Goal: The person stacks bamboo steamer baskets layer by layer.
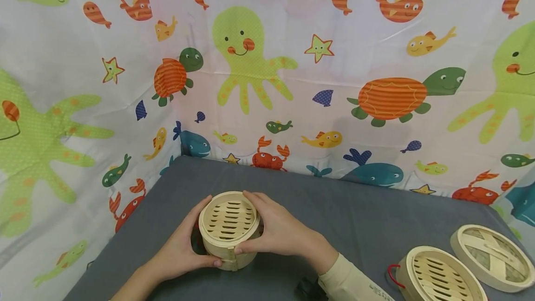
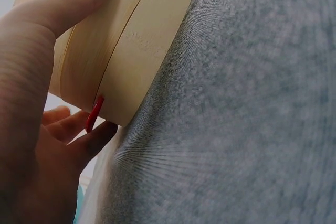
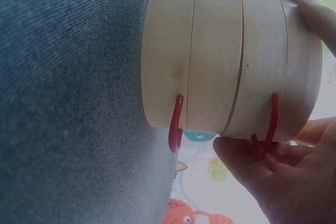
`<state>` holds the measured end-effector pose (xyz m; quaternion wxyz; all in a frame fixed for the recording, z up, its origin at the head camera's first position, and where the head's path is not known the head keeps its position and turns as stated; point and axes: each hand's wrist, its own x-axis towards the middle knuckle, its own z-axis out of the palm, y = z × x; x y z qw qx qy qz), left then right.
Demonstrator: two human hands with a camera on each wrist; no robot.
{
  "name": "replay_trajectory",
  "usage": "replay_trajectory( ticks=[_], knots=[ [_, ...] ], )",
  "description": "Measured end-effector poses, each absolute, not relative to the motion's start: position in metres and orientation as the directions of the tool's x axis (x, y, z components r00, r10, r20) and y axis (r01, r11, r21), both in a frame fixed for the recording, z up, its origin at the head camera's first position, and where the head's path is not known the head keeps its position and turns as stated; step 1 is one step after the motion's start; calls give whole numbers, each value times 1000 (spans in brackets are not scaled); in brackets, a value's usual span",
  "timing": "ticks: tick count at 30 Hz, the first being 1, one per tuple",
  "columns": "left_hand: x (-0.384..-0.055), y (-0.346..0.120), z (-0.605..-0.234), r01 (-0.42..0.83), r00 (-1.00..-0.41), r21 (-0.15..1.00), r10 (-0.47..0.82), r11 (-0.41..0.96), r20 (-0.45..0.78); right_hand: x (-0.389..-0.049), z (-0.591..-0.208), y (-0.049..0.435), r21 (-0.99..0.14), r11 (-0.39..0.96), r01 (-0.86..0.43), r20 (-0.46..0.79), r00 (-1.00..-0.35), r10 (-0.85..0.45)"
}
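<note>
One wide curtain (image 1: 288, 22), printed with octopuses, turtles, whales, crabs and fish, hangs behind and to the left of a table (image 1: 355, 226) covered in dark gray. Left of center on the table is a two-tier bamboo steamer stack (image 1: 230, 224), round, upright and made of smooth pale bands, the slotted floor of its upper tier showing from above. Near the right side is a second bamboo steamer basket (image 1: 443, 278), partly cut off, its slotted floor also visible; just beside it lies a woven bamboo lid (image 1: 486, 257). The left hand (image 1: 183, 250) has its grip closed around the stack's left side; the right hand (image 1: 277, 229) grips the right side, both thumbs toward the front. A cream sleeve (image 1: 351, 275) on the right arm carries small dark lettering (image 1: 378, 291), too unclear to read. Smallest are the red handles (image 3: 273, 119): one per tier in the right wrist view, another on the second basket.
</note>
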<state>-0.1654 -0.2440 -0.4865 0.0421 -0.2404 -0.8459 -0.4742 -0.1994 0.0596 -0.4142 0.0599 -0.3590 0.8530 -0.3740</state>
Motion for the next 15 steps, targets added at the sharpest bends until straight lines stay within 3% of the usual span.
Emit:
replay_trajectory(
  ticks=[9, 15],
  knots=[
    [-169, -242, -483, 496, -858, 760, 375, 421, 352, -200, -412, 61, -688, 455, -566, 177, -738, -651],
    [-166, -244, -485, 461, -874, 789, 361, 406, 326, -200, -415, 60, -701, 449, -554, 155, -733, -662]
  ],
)
